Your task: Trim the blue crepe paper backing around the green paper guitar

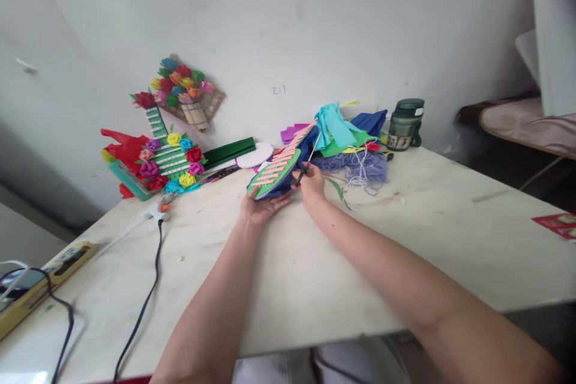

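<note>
My left hand (260, 204) holds from below a green leaf-shaped paper piece (275, 173) with pink strips glued across it and blue backing under it. My right hand (310, 183) is closed around the dark handles of a pair of scissors (310, 159), whose blades point up and away at the right edge of the leaf piece. Both hands are over the far middle of the white table (342, 264).
Paper-flower crafts (168, 162) stand at the back left, another (184, 87) against the wall. A pile of coloured paper (342, 129), purple yarn (355, 165) and a green jar (405, 125) lie behind. A glue gun (157, 210) with black cable lies left. A power strip (40, 279) sits at far left.
</note>
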Tool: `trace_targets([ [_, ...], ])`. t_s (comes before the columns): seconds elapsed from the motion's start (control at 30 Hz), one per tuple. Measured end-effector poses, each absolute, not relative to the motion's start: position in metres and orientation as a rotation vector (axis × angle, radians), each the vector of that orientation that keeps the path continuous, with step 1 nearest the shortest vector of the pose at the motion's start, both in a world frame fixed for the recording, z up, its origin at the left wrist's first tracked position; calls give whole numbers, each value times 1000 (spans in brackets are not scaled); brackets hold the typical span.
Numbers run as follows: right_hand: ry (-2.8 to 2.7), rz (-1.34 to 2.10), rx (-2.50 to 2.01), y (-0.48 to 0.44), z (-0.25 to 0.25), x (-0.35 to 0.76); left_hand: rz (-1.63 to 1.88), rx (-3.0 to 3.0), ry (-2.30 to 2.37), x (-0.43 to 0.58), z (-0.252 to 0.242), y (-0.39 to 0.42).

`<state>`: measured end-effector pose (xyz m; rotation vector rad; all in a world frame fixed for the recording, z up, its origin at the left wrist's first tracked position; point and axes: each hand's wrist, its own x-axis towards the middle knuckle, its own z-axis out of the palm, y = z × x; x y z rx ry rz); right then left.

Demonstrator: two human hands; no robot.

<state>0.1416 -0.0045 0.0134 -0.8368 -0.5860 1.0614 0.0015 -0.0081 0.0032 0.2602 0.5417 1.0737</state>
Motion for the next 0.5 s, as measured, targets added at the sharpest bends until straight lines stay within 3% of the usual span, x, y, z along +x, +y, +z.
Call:
trace_targets([
  [0.2, -647, 930, -867, -1, 6, 144, 1099, 392, 454, 16, 10, -19],
  [0.5, -809, 978, -790, -9, 15, 143, 1437, 441, 348, 28, 29, -24],
])
